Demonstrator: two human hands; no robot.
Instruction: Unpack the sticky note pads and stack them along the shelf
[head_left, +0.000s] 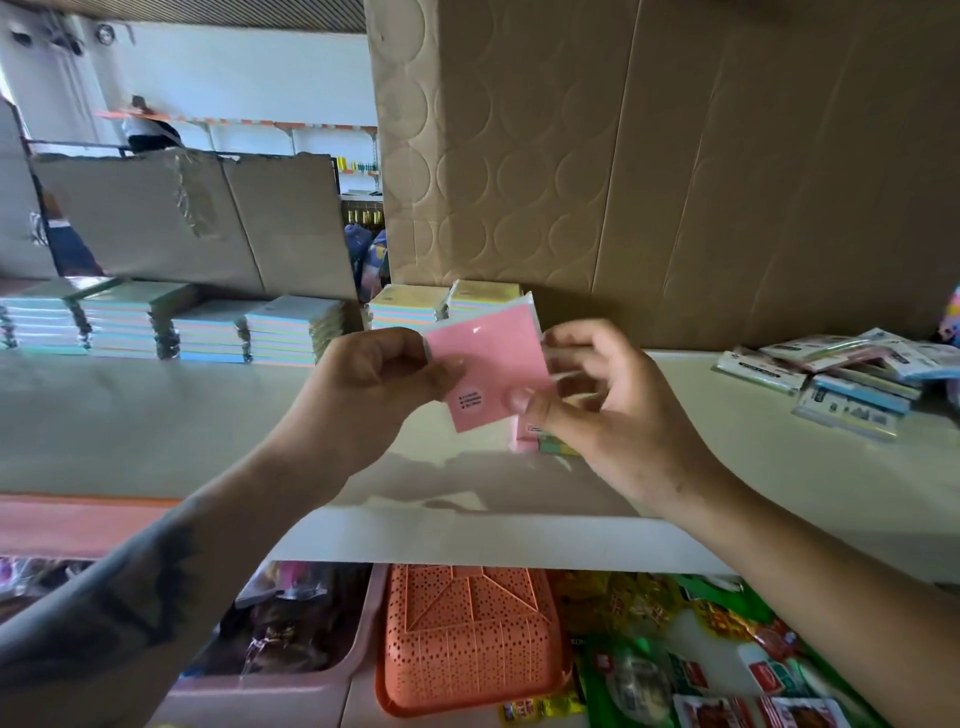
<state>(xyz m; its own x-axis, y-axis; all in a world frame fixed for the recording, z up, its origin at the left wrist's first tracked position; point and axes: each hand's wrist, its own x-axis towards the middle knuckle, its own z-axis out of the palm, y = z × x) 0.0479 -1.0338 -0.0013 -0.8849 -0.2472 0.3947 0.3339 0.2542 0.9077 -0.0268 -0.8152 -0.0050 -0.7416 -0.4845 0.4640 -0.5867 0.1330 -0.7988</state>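
I hold a pink sticky note pad in glossy wrap above the white shelf. My left hand pinches its left edge. My right hand grips its right side, thumb pressed on the lower front. Under my right hand another pink and green pad peeks out; whether it lies on the shelf or is held I cannot tell. Two stacks of pastel pads stand at the back of the shelf just behind my hands. Several more stacks line the back left.
A tall cardboard sheet backs the shelf. A loose pile of packaged stationery lies at the right. Below the shelf edge sit an orange perforated basket, a pink tray and snack packets. A person stands far back left.
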